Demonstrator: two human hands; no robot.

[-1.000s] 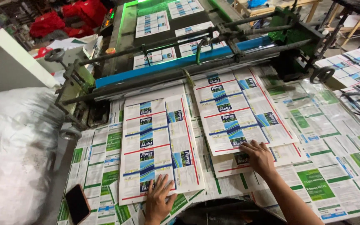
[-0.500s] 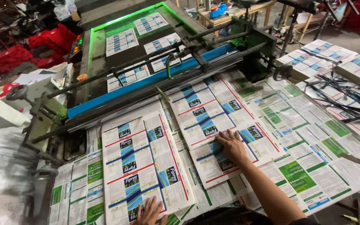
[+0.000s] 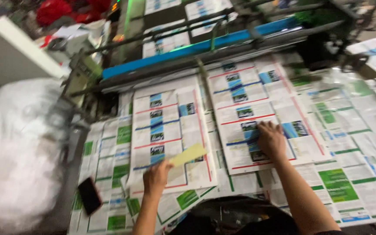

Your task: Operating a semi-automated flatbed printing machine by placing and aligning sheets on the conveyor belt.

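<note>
Work surface: a table [image 3: 353, 191] fully covered with overlapping printed sheets in white, green and blue; it runs up to the machine at the far side.
Room: a workshop floor, partly blurred; red items show at the top left, further stacks of printed sheets at the top right.
Machine: a sheet-fed unit [image 3: 205, 48] with a blue bar across its width, green-lit frame parts and dark rods; printed sheets lie on its bed beyond the bar.
Left sheet stack: a stack of white sheets with red lines and blue-black panels [image 3: 168, 135], lying flat in front of the machine outlet.
Right sheet stack: a matching stack [image 3: 257, 109], just beside the left sheet stack, slightly turned.
Left hand: the left hand [image 3: 156, 177] is closed in a pinch on a pale yellow card strip [image 3: 189, 155]; the hand sits over the near edge of the left sheet stack.
Card strip position: held tilted, its free end raised over the lower right area of the left sheet stack.
Right hand: the right hand [image 3: 271, 140] lies palm down, fingers spread and open, pressing flat on the right sheet stack near its lower middle; it grips nothing.
Phone: a dark phone [image 3: 89, 196] lies on the sheets near the table's left edge, well apart from both hands.
Left flank: a large white plastic-wrapped bundle [image 3: 18, 152] stands against the table's left side; a white board [image 3: 14, 52] leans beyond it.
Obstructions: the machine's bar and rods close off the far edge of both stacks.
</note>
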